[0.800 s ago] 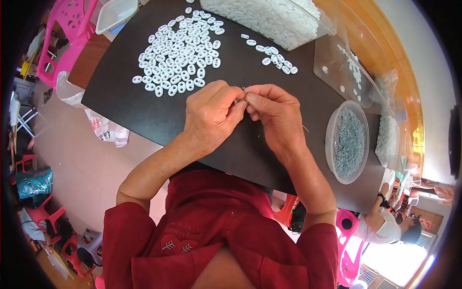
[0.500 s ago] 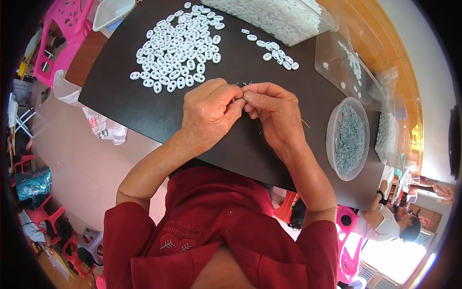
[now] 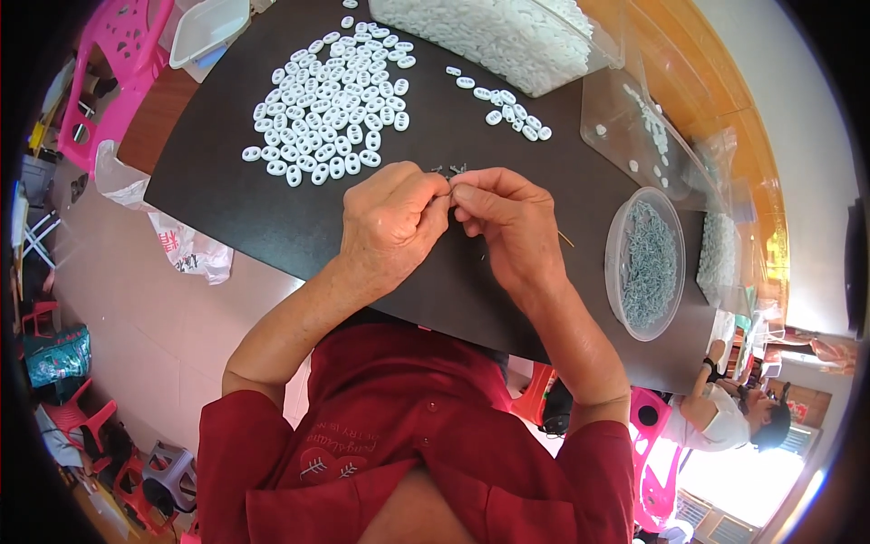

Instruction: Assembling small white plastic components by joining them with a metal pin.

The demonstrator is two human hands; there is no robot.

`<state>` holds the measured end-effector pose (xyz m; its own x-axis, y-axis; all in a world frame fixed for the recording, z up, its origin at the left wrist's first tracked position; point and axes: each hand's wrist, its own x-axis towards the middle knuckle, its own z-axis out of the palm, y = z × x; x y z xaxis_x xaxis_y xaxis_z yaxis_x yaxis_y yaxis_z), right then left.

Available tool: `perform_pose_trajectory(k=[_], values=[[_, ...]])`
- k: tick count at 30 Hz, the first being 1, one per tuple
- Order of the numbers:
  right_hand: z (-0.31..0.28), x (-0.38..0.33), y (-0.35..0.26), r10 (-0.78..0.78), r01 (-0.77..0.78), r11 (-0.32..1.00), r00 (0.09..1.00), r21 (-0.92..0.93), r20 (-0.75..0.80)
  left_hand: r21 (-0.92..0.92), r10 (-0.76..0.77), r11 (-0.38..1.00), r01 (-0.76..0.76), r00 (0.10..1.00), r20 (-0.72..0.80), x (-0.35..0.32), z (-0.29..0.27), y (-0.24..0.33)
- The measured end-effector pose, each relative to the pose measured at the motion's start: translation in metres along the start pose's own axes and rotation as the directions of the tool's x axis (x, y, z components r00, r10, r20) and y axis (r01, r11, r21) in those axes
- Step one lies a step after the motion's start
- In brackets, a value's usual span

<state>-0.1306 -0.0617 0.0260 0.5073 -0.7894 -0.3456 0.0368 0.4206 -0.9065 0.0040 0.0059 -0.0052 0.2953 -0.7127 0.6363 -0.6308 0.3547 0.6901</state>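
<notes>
My left hand [image 3: 388, 218] and my right hand [image 3: 512, 222] meet fingertip to fingertip above the dark table [image 3: 249, 213]. Both are closed in a pinch, and whatever lies between the fingers is too small and hidden to name. Just beyond the fingertips lie a few tiny grey pieces [image 3: 459, 168] on the tabletop. Ahead and to the left spreads a heap of white oval pieces with two holes each [image 3: 331, 104]. Several similar white pieces [image 3: 509, 114] form a small cluster ahead of my right hand.
A round clear tub [image 3: 613, 272] of small grey-blue pieces [image 3: 651, 263] stands at the right. At the far edge are a clear box full of white pieces [image 3: 489, 41] and a clear tray [image 3: 603, 150]. A thin yellowish stick [image 3: 566, 239] lies by my right wrist. Another person [image 3: 725, 417] is at lower right.
The view has shifted slightly, so the table things appear a little farther left. My hands stay pinched together in nearly the same pose, and the grey pieces beyond them show a bit more.
</notes>
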Motion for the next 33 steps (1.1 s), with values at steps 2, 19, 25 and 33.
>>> perform_pose_trajectory(k=[2,19,25,33], values=[[0.000,-0.001,0.003,-0.083,0.084,0.996,0.996,-0.032,0.012,0.022,0.011,1.000,-0.011,1.000,0.002,0.000,0.000,0.001],[-0.006,0.001,0.010,-0.472,0.427,0.669,0.876,-0.609,0.096,-0.238,-0.412,0.867,0.438,0.898,0.155,0.003,-0.002,0.003],[-0.025,0.008,0.001,-0.470,0.438,0.661,0.875,-0.610,0.119,0.161,0.010,0.987,-0.025,0.995,0.095,0.019,-0.002,-0.005],[-0.042,0.003,0.003,-0.483,0.446,0.706,0.871,-0.551,0.086,0.368,0.171,0.881,-0.296,0.926,0.336,0.033,0.009,-0.024]])
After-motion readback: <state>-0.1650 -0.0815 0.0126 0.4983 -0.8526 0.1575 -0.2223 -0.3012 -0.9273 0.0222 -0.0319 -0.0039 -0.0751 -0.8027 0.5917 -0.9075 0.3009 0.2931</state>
